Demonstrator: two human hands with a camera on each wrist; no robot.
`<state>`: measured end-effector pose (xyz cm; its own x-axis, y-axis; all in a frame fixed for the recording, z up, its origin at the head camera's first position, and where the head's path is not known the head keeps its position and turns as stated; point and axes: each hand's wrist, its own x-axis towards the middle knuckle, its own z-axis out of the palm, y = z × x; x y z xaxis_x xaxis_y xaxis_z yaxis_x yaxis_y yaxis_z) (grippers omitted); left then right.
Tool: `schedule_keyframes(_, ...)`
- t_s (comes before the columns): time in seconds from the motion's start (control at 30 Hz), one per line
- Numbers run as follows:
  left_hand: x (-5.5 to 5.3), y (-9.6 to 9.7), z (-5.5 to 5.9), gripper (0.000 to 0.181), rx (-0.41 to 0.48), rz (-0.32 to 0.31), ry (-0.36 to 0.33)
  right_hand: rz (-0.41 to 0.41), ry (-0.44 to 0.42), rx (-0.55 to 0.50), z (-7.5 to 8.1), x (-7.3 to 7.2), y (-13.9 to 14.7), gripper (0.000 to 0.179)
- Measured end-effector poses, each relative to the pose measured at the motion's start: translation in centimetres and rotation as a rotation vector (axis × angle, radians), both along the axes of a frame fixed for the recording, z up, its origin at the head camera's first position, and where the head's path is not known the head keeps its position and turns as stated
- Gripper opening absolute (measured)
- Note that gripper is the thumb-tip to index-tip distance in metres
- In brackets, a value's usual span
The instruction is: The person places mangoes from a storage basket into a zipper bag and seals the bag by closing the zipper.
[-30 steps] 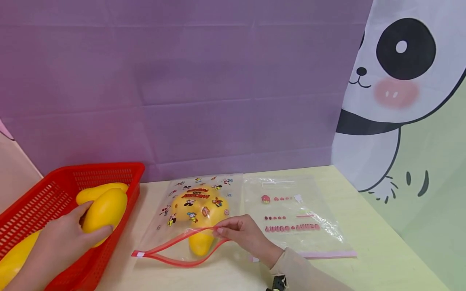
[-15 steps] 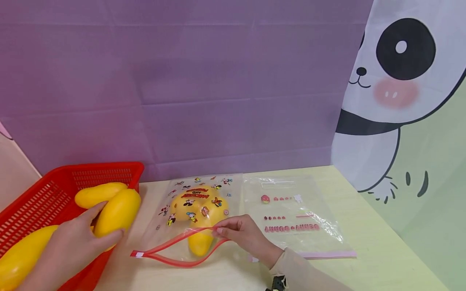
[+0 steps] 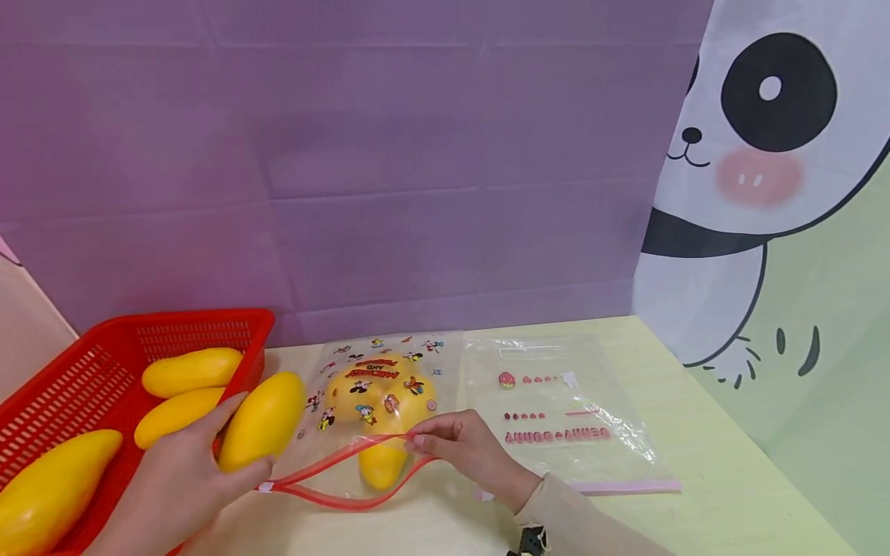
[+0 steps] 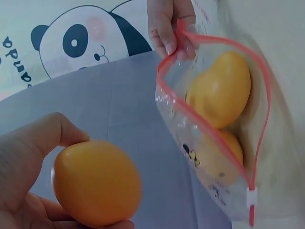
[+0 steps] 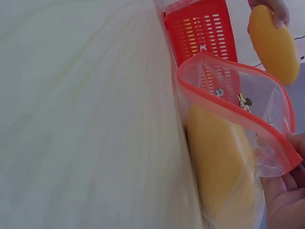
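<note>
A yellow mango is gripped by my left hand, thumb on its near side, just past the right rim of the red basket. In the left wrist view that mango appears end-on. My right hand pinches the red zip edge of a clear printed zip bag at its right end. The bag's mouth gapes, and its white slider sits at the left end. Inside lie yellow mangoes, seen through the plastic; one points toward the mouth.
Several more mangoes lie in the basket at the left. A second clear zip bag with a pink zip edge lies flat right of the first. A purple cloth hangs behind the table, beside a panda-printed sheet.
My left hand has carried the mango rightward, out of the basket and over its rim toward the printed bag. Another mango beneath has come into view. My right hand has stayed put.
</note>
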<state>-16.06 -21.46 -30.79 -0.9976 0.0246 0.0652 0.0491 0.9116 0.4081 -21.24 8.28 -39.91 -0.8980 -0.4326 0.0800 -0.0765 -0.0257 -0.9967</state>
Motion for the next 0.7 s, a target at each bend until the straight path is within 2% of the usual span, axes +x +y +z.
schedule_keyframes(0.2,0.2,1.1,-0.1,0.098,0.069,-0.023,-0.083,0.006,0.007,-0.007,0.0,0.0,0.0,0.019)
schedule_keyframes(0.37,0.2,2.0,-0.1,0.095,0.072,-0.048,-0.081,0.003,0.002,-0.005,-0.1,0.0,0.0,0.019)
schedule_keyframes(0.53,0.4,3.0,-0.7,0.093,0.109,-0.06,-0.095,0.003,0.001,0.0,-0.1,0.0,0.0,0.019)
schedule_keyframes(0.7,0.7,3.8,-1.4,0.089,0.131,-0.128,-0.033,0.006,-0.003,-0.007,-0.1,0.0,0.0,0.02)
